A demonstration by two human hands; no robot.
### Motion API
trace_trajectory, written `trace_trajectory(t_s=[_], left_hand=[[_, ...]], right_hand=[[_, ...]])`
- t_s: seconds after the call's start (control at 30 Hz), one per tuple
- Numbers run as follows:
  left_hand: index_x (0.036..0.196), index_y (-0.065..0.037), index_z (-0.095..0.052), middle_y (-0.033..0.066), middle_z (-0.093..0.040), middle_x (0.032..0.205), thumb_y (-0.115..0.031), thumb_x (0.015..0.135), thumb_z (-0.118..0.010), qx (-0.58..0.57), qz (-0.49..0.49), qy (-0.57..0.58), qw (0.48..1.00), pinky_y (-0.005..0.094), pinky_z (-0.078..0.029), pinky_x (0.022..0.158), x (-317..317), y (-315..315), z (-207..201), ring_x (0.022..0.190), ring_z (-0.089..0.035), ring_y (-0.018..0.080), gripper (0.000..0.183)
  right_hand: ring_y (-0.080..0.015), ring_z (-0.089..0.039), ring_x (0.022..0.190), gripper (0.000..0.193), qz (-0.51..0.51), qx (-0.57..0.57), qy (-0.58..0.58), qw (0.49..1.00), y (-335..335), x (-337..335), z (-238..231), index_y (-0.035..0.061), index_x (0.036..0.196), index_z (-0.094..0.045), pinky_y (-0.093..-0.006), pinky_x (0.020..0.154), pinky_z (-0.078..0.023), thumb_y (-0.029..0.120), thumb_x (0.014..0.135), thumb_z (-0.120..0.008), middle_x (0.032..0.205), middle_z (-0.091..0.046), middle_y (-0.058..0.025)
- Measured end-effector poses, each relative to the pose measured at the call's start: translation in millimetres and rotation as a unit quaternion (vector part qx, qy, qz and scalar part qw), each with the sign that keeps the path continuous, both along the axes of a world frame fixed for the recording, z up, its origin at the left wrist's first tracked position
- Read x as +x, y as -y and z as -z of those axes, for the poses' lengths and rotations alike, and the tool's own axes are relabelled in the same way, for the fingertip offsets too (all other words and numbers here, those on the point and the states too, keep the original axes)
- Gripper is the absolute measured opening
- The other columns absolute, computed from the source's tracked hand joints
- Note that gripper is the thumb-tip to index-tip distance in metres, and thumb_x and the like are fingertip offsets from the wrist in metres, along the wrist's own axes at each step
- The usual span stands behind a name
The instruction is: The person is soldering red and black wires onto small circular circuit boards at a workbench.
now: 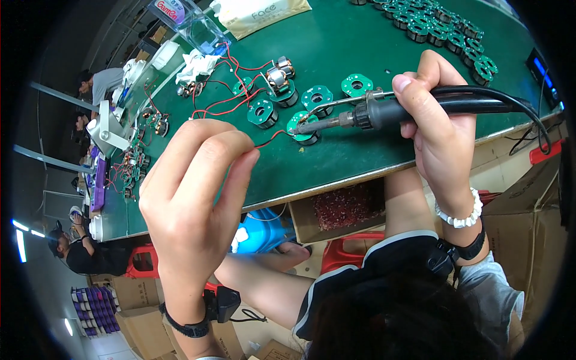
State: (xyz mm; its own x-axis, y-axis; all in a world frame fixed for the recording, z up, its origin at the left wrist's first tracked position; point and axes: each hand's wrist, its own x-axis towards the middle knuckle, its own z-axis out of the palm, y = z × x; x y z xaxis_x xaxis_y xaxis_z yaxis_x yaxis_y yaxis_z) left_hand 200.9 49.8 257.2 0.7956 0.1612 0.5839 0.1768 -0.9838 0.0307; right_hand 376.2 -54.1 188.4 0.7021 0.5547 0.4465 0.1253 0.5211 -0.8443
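Pinching thin red wire [272,139] with left hand [195,180], right hand [435,114] clamped on tubular soldering iron [385,113]

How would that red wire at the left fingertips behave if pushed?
Probably floppy: the red wire is thin and curved, so it would likely bend. It looks light too, being slim beside the green-topped ring.
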Motion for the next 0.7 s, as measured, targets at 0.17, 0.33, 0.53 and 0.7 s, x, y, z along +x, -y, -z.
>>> trace_trajectory(t_s=[0.17, 0.33, 0.53, 0.7], left_hand=[[0.071, 0.000, -0.054, 0.0090, -0.052, 0.068, 0.007, 0.060, -0.064, 0.002, 0.008, 0.014, 1.000, 0.0277, -0.041, 0.048, 5.1, -1.2, 3.5, 0.057, -0.053, 0.0213, 0.017], [0.071, -0.001, -0.054, 0.0090, -0.052, 0.068, 0.006, 0.059, -0.064, 0.006, 0.013, 0.013, 1.000, 0.0278, -0.041, 0.048, 4.0, -1.0, 2.6, 0.057, -0.053, 0.0211, 0.017], [0.071, -0.001, -0.054, 0.0089, -0.052, 0.067, 0.006, 0.059, -0.065, 0.004, 0.015, 0.012, 1.000, 0.0280, -0.041, 0.048, 4.3, -1.4, 3.9, 0.056, -0.052, 0.0213, 0.017], [0.070, -0.001, -0.054, 0.0090, -0.052, 0.066, 0.005, 0.058, -0.065, 0.014, 0.004, 0.003, 1.000, 0.0285, -0.041, 0.048, 2.1, 1.1, 0.4, 0.056, -0.052, 0.0220, 0.018]], right_hand=[[0.0002, -0.036, 0.048, 0.016, 0.005, 0.000, 0.004, 1.000, 0.2, 2.7, 2.4, 0.0085, 0.068, -0.043, -0.0131, 0.040, -0.028, 0.009, 0.076, -0.058, 0.066, -0.047, 0.0022], [-0.0003, -0.040, 0.045, 0.024, 0.010, 0.004, -0.015, 1.000, -0.5, 0.4, -1.6, 0.0080, 0.062, -0.039, -0.0146, 0.041, -0.030, 0.006, 0.074, -0.059, 0.058, -0.046, 0.0033], [0.0003, -0.035, 0.046, 0.019, -0.002, -0.004, 0.013, 1.000, -0.7, 2.1, 1.7, 0.0087, 0.067, -0.042, -0.0128, 0.039, -0.027, 0.010, 0.077, -0.058, 0.065, -0.047, 0.0020], [-0.0004, -0.040, 0.045, 0.024, 0.012, -0.002, -0.007, 1.000, -0.6, -0.8, -2.9, 0.0078, 0.061, -0.039, -0.0147, 0.040, -0.030, 0.006, 0.074, -0.058, 0.056, -0.045, 0.0035]])
